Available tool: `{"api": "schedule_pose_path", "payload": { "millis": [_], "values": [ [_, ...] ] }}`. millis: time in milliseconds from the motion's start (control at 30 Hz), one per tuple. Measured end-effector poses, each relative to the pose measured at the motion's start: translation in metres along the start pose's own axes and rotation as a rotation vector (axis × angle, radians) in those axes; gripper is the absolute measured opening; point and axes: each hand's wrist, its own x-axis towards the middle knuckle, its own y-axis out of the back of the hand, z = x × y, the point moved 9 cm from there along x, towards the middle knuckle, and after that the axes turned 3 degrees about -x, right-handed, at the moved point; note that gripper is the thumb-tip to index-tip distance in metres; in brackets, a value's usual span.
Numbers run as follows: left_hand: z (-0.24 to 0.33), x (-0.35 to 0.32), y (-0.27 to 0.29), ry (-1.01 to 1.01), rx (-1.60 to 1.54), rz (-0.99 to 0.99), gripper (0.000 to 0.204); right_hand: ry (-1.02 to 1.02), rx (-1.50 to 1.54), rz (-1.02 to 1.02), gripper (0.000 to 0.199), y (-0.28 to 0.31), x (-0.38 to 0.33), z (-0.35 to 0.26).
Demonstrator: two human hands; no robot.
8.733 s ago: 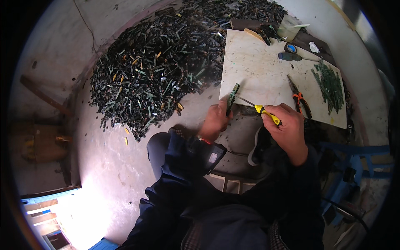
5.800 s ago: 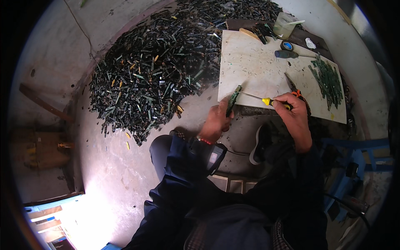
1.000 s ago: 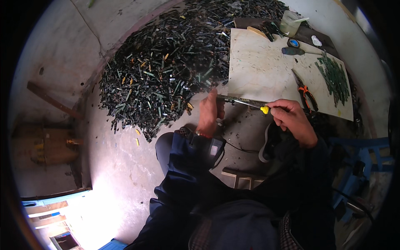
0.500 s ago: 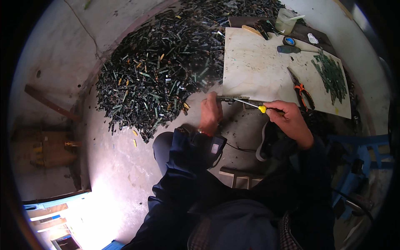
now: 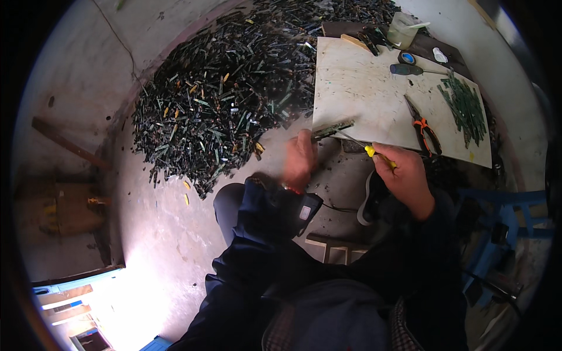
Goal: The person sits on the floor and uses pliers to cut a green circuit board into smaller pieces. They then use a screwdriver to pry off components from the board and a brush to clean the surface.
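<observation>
My left hand is closed on one end of a narrow, dark green-black strip, which looks like a small circuit board. The strip tilts up to the right over the near left corner of the white board. In my right hand is a screwdriver with a yellow handle, its thin shaft pointing up and left toward the strip. Whether the tip touches the strip I cannot tell. Orange-and-black long-nose pliers lie on the board beyond my right hand.
A large heap of dark strips covers the floor at the far left. On the board lie green strips, a dark-handled screwdriver and a blue-cored tape roll. A plastic cup stands behind. A blue chair is at right.
The strip in my left hand has swung upward, its free end now higher. The screwdriver has turned to point more steeply up, and my right hand has shifted slightly nearer me.
</observation>
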Motion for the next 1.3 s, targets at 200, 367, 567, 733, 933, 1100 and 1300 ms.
{"api": "schedule_pose_path", "payload": {
  "millis": [200, 367, 567, 733, 933, 1100, 1300],
  "values": [
    [0.008, -0.01, -0.018, 0.025, 0.026, -0.027, 0.043, -0.101, -0.027, -0.123, 0.022, 0.006, 0.017, 0.013],
    [-0.001, 0.002, -0.012, 0.096, -0.043, -0.049, 0.043, -0.303, 0.305, -0.169, 0.022, -0.007, 0.009, 0.045],
    [0.006, 0.001, -0.013, 0.072, -0.078, -0.09, 0.045, -0.778, 0.636, -0.294, 0.024, -0.021, -0.011, 0.046],
    [-0.004, 0.008, -0.008, 0.098, -0.067, -0.097, 0.044, -1.018, 1.113, -0.313, 0.032, -0.036, -0.025, 0.029],
    [0.007, 0.005, -0.017, -0.158, 0.087, -0.11, 0.042, -0.139, 0.266, 0.016, 0.024, -0.021, 0.007, 0.015],
    [0.013, -0.003, -0.022, -0.084, -0.033, -0.12, 0.044, -0.231, 0.155, -0.091, 0.022, -0.026, 0.002, 0.027],
    [0.004, -0.007, -0.021, 0.095, -0.122, -0.189, 0.049, -0.973, 1.009, -0.372, 0.029, -0.04, -0.017, 0.039]
  ]
}}
